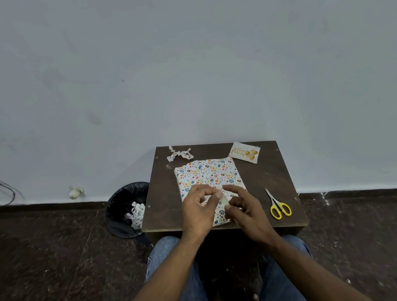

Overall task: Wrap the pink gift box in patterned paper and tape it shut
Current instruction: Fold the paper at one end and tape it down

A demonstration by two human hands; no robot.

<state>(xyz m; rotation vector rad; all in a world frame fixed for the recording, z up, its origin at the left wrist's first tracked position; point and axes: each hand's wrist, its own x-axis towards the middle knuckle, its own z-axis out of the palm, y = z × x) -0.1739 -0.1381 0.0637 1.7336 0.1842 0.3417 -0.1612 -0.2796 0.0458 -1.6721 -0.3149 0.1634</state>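
On the small dark brown wooden counter (159,206) the flat gift box wrapped in white paper with colourful printed shapes (206,174) lies near the middle, its near end under the person's hands. The left hand (198,211) hovers over the near left part of the parcel with thumb and forefinger pinched on a short strip of clear tape (225,201). The right hand (245,206) sits just beside it, fingers curled, its fingertips meeting the lower end of that same strip. To the right of the parcel lie yellow-handled scissors (278,205). At the far edge rest a twisted scrap of patterned paper (179,153) and a small birthday card with gold balloons (244,153). Left of the counter, a black-lined bin (123,206) on the floor holds paper scraps.
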